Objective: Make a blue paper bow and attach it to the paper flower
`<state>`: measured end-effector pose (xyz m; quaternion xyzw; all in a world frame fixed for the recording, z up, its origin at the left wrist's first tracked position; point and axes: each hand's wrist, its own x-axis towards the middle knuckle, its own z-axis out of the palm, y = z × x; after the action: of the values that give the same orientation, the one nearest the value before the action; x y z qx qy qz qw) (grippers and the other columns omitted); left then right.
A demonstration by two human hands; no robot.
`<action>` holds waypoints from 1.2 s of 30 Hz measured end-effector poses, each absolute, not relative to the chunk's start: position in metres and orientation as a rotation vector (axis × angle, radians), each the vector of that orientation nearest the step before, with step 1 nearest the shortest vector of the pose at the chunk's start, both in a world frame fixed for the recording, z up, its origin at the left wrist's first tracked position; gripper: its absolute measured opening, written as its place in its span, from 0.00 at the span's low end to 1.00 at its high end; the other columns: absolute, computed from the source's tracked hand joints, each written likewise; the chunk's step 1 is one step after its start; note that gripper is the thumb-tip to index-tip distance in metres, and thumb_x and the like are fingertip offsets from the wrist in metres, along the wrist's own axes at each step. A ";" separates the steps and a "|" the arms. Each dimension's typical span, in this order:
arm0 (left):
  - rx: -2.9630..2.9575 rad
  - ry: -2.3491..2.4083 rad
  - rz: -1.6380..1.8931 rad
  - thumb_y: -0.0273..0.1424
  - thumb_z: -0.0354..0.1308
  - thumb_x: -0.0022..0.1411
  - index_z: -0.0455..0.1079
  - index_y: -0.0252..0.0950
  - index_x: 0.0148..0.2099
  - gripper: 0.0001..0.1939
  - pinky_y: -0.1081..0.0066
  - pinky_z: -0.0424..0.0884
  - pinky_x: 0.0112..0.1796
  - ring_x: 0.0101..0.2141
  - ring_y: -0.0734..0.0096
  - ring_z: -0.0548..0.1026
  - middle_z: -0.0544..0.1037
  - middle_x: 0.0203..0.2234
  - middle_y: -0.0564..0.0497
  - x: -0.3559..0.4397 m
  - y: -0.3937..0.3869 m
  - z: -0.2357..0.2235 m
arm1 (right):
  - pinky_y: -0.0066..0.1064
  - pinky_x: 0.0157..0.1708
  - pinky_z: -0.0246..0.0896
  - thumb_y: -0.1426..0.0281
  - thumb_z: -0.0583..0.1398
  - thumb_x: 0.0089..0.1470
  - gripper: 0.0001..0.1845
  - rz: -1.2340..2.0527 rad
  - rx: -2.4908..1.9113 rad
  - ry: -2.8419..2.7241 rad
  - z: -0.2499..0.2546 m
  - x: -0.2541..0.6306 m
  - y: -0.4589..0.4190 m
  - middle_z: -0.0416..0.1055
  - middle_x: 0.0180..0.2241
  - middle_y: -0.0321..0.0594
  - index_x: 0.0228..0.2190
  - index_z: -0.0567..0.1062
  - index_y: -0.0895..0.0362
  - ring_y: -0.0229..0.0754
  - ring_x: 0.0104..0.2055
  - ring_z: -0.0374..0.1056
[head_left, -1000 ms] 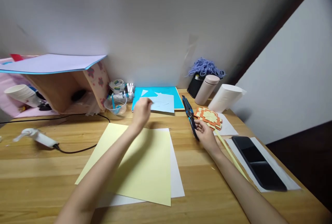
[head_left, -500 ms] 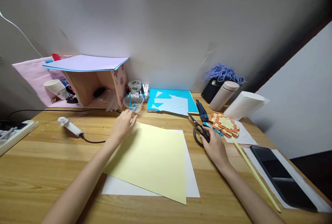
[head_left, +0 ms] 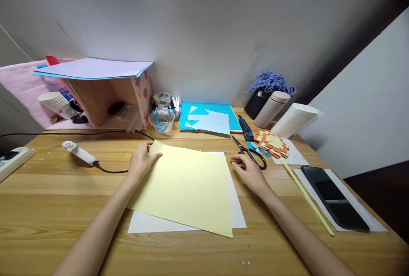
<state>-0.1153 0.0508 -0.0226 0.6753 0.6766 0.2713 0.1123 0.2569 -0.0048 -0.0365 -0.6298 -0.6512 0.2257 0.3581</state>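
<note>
A pale yellow sheet of paper (head_left: 185,186) lies askew over a white sheet (head_left: 238,214) on the wooden table. My left hand (head_left: 142,163) pinches its upper left corner, thumb on top and fingers behind the edge. Just off its upper right corner is my right hand (head_left: 251,176), holding nothing, with the fingers loosely bent and thumb apart. Black-handled scissors (head_left: 252,154) lie right behind that hand, partly covered by it. A dark utility knife (head_left: 246,129) rests beyond them.
A paper flower (head_left: 273,142) on a yellow stem and a phone (head_left: 334,199) lie right. At the back stand a bottle (head_left: 271,110), a paper roll (head_left: 295,120), blue sheets with white cutouts (head_left: 207,120), a plastic bowl (head_left: 162,122) and an open box (head_left: 142,101). A white glue gun (head_left: 79,152) lies left.
My right hand has let go of the scissors and moved left toward the yellow sheet. My left hand has come down and taken the sheet's upper left corner, which is now slightly raised.
</note>
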 end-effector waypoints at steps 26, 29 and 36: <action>2.060 1.768 1.235 0.36 0.55 0.59 0.49 0.39 0.63 0.32 0.56 0.57 0.56 0.58 0.57 0.60 0.60 0.59 0.41 -0.067 0.030 -0.020 | 0.39 0.45 0.67 0.63 0.58 0.54 0.17 0.422 -1.446 -1.354 -0.038 0.250 0.011 0.76 0.42 0.44 0.42 0.76 0.58 0.48 0.43 0.72; 2.398 1.451 0.793 0.36 0.48 0.64 0.52 0.45 0.63 0.26 0.58 0.53 0.59 0.61 0.63 0.55 0.58 0.62 0.49 -0.061 0.021 -0.017 | 0.38 0.46 0.67 0.68 0.55 0.57 0.15 0.244 -1.370 -1.512 -0.037 0.248 0.009 0.75 0.44 0.42 0.45 0.75 0.54 0.46 0.45 0.72; 2.538 1.225 0.295 0.40 0.39 0.67 0.44 0.42 0.66 0.27 0.57 0.46 0.61 0.63 0.65 0.48 0.49 0.64 0.51 -0.055 0.017 -0.032 | 0.41 0.55 0.62 0.79 0.50 0.59 0.24 0.085 -0.864 -2.304 -0.030 0.247 -0.010 0.67 0.53 0.43 0.56 0.64 0.55 0.43 0.58 0.61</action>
<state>-0.0551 0.0165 -0.0319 0.8851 0.4271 0.1030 0.1534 0.2467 -0.0099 -0.0300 -0.3308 -0.8823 0.0324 0.3332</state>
